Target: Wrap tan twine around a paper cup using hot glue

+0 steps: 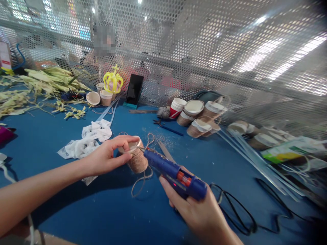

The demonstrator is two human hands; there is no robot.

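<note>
A small cup wrapped in brown twine point(138, 161) stands tilted on the blue table, with a pale rim and inside. My left hand point(111, 153) grips this cup at its rim, fingers and thumb closed on the near left edge. In my right hand point(189, 204) is a blue hot glue gun point(176, 172), its red light lit. The gun's nozzle points left and meets the cup near its upper edge, by my left fingertips. A loose length of twine point(138, 186) curls from the cup onto the table. Scissors point(165, 149) lie partly behind the gun.
Crumpled white plastic point(95, 132) lies left of the cup. Twine-wrapped cups point(198, 127), pliers point(160, 123) and a phone on a stand point(134, 89) are farther back. Clear glue sticks point(258, 163) and a black cable point(236, 212) lie right. A perforated metal screen point(163, 44) closes the back.
</note>
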